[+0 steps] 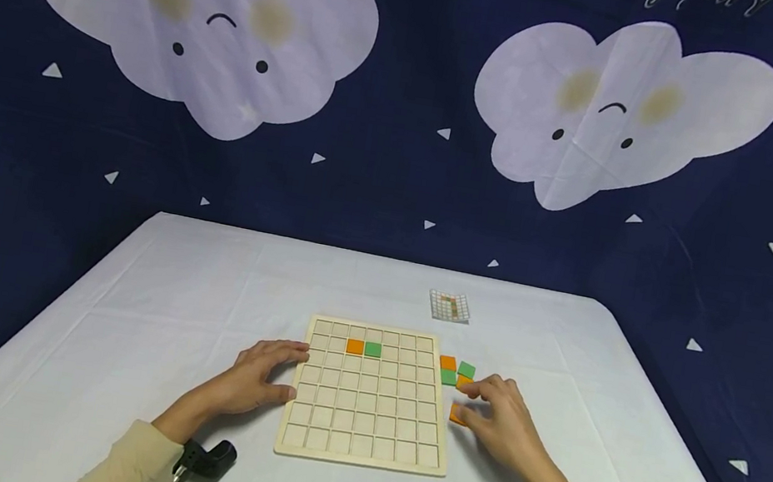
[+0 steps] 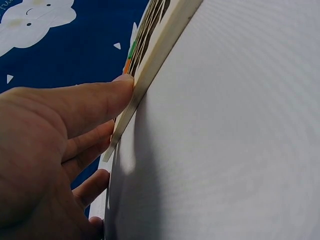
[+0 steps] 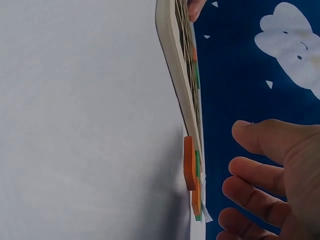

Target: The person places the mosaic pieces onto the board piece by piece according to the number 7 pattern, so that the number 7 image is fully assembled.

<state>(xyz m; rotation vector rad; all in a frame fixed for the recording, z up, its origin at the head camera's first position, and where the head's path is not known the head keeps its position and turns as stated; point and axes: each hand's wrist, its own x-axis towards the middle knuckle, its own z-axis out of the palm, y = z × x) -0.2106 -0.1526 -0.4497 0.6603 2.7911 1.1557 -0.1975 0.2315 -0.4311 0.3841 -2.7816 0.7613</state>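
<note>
A pale wooden grid board [image 1: 359,462] lies flat on the table. In its second row from the far side, an orange tile [image 1: 355,346] and a green tile [image 1: 373,349] sit side by side. The left hand [image 1: 253,378] rests at the board's left edge, thumb and fingertips touching the rim. To the right of the board lie several loose orange and green tiles [image 1: 448,377]. Over these hovers the right hand [image 1: 505,422], thumb and fingers apart, nothing between them. A nearer orange tile [image 1: 456,414] is partly hidden by its thumb; the right wrist view shows that orange tile [image 3: 189,162] below the hand.
A small card [image 1: 449,307] printed with a grid and coloured squares lies beyond the board. White cloth [image 1: 114,333] covers the table. Behind it hangs a dark blue curtain [image 1: 394,192] with clouds and triangles. Each wrist bears a black camera [image 1: 211,459].
</note>
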